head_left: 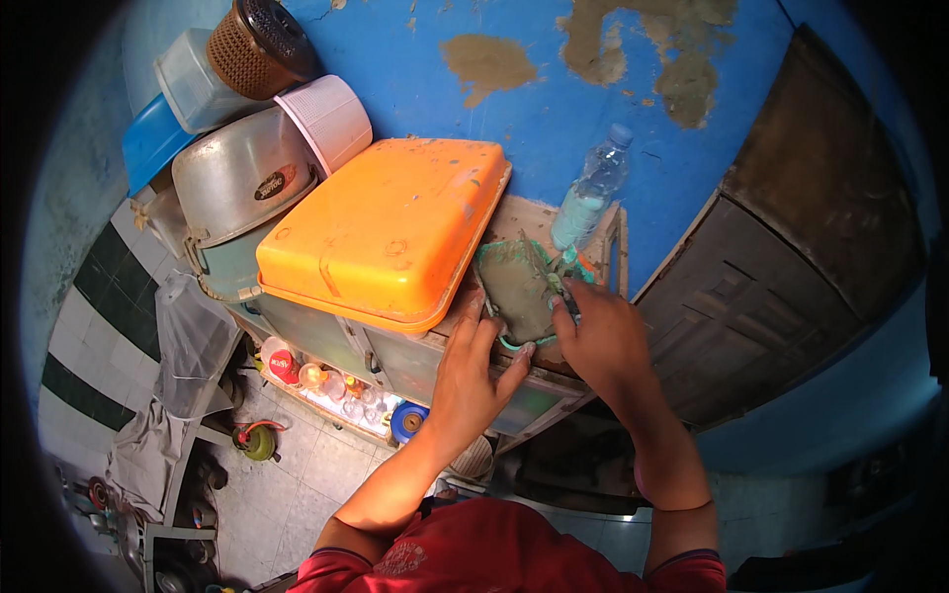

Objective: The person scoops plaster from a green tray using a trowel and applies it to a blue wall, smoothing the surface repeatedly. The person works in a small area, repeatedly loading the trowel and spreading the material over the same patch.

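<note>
A cabinet top (pixel 514 219) stands against a peeling blue wall (pixel 554 99). Left hand (pixel 473 371) lies open on a grimy green lid (pixel 521 289); right hand (pixel 603 336) pinches its edge

Single head-worn fisheye view, looking steeply down from above person's red shirt. Close to both hands at frame centre. Blue plaster wall (pixel 554 109) fills upper frame; tiled floor (pixel 287 484) far below, lower left. Edges bend, corners black.
</note>
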A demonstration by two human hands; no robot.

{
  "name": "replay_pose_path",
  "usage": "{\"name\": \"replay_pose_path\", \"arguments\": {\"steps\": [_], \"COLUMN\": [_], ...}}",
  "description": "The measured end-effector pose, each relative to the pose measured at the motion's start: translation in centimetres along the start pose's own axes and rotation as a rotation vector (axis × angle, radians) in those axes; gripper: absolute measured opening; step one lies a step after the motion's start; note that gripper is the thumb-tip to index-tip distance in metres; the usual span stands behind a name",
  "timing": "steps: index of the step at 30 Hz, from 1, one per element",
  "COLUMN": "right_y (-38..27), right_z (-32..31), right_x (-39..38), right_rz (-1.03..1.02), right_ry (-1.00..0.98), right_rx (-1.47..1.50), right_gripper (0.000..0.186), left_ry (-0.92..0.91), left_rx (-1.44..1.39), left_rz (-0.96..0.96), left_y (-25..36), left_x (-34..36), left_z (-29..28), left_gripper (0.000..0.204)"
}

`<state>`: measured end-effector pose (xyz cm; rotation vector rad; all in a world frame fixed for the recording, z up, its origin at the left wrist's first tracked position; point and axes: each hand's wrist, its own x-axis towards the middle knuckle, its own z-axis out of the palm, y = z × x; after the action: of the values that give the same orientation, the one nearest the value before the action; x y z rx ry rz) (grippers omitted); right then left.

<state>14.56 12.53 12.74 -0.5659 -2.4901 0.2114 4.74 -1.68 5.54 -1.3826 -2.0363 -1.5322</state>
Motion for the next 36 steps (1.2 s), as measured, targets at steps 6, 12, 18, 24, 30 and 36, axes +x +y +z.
{"name": "replay_pose_path", "arguments": {"steps": [6, 12, 18, 24, 30, 36], "right_y": [-1.4, -1.8, 0.9, 1.6, 5.4, 6.0], "right_z": [0.3, 1.1, -2.9, -2.4, -1.5, -1.8], "right_x": [-0.6, -1.2, 1.8, 2.0, 3.8, 5.0], "right_rz": [0.002, -0.072, -0.015, 0.016, -0.076, -0.01], "right_ry": [-0.074, -0.067, -0.08, -0.185, -0.232, -0.401], "right_rx": [-0.024, 0.055, 0.133, 0.251, 0.347, 0.42], "right_gripper": [0.032, 0.032, 0.031, 0.03, 0.034, 0.037], "left_ry": [-0.052, -0.056, -0.027, -0.048, -0.099, -0.101], "left_rx": [-0.043, -0.083, -0.114, -0.115, -0.192, -0.165], "left_rz": [-0.012, -0.03, -0.051, -0.067, -0.128, -0.13], "left_y": [-0.3, -0.3, -0.6, -1.3, -1.5, -1.2], "left_x": [0.2, 0.4, 0.6, 0.7, 1.1, 1.2], "left_z": [-0.4, -0.5, -0.7, -0.7, -1.2, -0.9], "left_gripper": [0.037, 0.038, 0.038, 0.037, 0.04, 0.037]}}
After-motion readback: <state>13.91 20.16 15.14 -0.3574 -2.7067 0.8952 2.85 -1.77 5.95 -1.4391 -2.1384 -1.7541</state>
